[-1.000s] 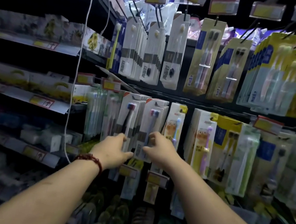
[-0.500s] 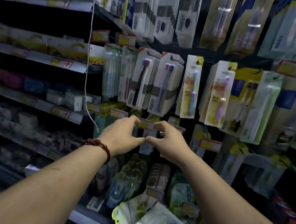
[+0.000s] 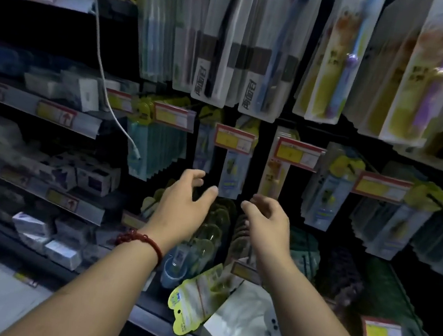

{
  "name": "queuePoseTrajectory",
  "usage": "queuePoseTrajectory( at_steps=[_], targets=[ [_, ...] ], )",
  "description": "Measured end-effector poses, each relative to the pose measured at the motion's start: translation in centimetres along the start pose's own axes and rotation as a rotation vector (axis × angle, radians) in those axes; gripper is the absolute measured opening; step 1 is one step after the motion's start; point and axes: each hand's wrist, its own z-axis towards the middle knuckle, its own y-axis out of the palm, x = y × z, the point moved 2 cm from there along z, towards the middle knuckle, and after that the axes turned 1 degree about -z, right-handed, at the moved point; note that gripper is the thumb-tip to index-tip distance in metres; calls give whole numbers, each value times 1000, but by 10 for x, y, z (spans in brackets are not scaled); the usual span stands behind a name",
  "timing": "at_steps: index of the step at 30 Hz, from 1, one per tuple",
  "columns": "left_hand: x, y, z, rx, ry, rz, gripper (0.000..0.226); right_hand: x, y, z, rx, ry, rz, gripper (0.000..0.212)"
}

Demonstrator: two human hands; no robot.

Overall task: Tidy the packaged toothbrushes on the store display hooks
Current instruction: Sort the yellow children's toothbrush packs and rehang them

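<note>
Landmark: red-and-yellow price tag (image 3: pixel 235 138) on a hook.
Toothbrush pack: narrow clear blister pack with yellow card (image 3: pixel 232 169), hanging just below the tag.
Upper packs: white-carded black toothbrush (image 3: pixel 224 37) and blue toothbrush (image 3: pixel 280 46), above the tag.
Left hand (image 3: pixel 182 208): below-left of the tag, fingers loosely spread, empty.
Right hand (image 3: pixel 268 221): below-right of the tag, fingers loosely curved, empty.

Two rows of toothbrush packs hang from hooks. In the upper row, the black-brush pack (image 3: pixel 224 37) and the blue-brush pack (image 3: pixel 280 49) are white cards side by side, each at the front of a stack. To their right hang the yellow light-blue-brush pack (image 3: pixel 343 62) and purple-brush pack (image 3: pixel 432 73). In the lower row, the teal packs (image 3: pixel 156 149) fan out aslant, and a narrow yellow-topped pack (image 3: pixel 233 169) hangs upright.
</note>
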Motion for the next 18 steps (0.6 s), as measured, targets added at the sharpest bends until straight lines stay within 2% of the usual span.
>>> queuePoseTrajectory(
  at_steps=[4, 8, 14, 16, 18],
  targets=[
    [-18, 20, 35, 82, -56, -167, 46, 11, 17, 39, 47, 64, 85, 35],
    [-27, 37, 68, 134, -168, -340, 39, 18, 32, 74, 12, 80, 191, 32],
    [-43, 78, 122, 90, -240, -620, 51, 24, 47, 112, -36, 47, 175, 47],
    [-40, 87, 132, 34, -225, -632, 55, 24, 49, 122, -66, 54, 211, 53],
    [-47, 95, 139, -5, -227, -641, 44, 28, 53, 130, -91, 59, 257, 56]
  ],
)
